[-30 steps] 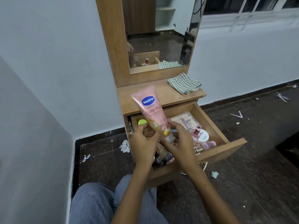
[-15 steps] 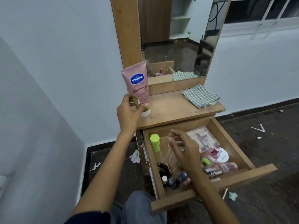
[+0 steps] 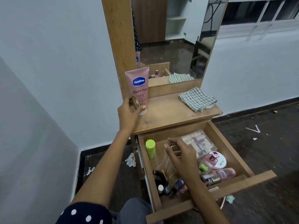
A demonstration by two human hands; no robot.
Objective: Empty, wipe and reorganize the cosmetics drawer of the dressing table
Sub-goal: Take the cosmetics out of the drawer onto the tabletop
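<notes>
Head view looks down on the open wooden drawer (image 3: pixel 233 147) of the dressing table, pulled well out and holding the cosmetics. Inside it, at the back left corner, a lime-green capped stick (image 3: pixel 150 148) stands upright. At the back right lies a clear flat pouch of small sample tubes (image 3: pixel 199 143). In front of that pouch sits a round white jar (image 3: pixel 220 162) with a pink perfume bottle with a rosy cap (image 3: pixel 211 159) touching it. Near the drawer's front wall lie a pale pink translucent bottle (image 3: pixel 225 173) on its side, a dark pump bottle (image 3: pixel 159 176) and several small items too jumbled to tell apart.

The right hand (image 3: pixel 179 155) hovers over the middle of the drawer, palm down, fingers loosely spread and holding nothing.

Above the drawer, on the wooden bench (image 3: pixel 169 113), the left hand (image 3: pixel 129 114) has its grip curled round the lower part of a pink Vaseline lotion tube (image 3: pixel 138 88), which stands upright on its white cap at the bench's left rear. A folded green-and-white checked cloth (image 3: pixel 198 99) lies at the bench's right rear. Behind the bench rises a wood-framed mirror (image 3: pixel 171 38). Beside the drawer, the dark floor (image 3: pixel 267 151) carries scattered white scraps.
</notes>
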